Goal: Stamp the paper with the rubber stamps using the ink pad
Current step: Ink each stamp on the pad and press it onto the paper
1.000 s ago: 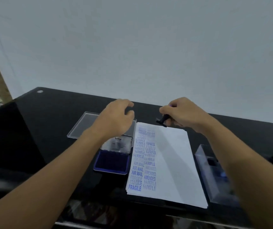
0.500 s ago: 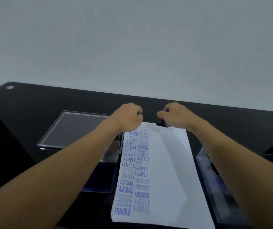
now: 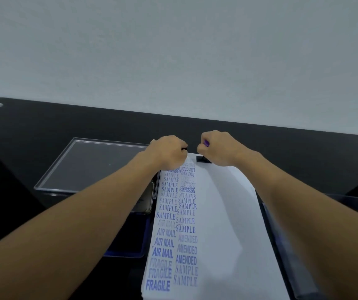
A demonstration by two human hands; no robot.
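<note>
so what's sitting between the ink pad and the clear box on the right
The stamped paper fills that stretch in the head view. Its left edge lies by the ink pad and its right edge near the clear box.

My right hand (image 3: 219, 148) has brought the stamp (image 3: 203, 159) down from its tilt of a second ago. Its black base now sits, as far as I can tell, flat on the far edge of the paper (image 3: 221, 213). My left hand (image 3: 167, 151) has slid right from above the ink pad (image 3: 130, 241) to the paper's far left corner, carrying a dark piece (image 3: 184, 150) with it. My hands have drawn closer together.
</note>
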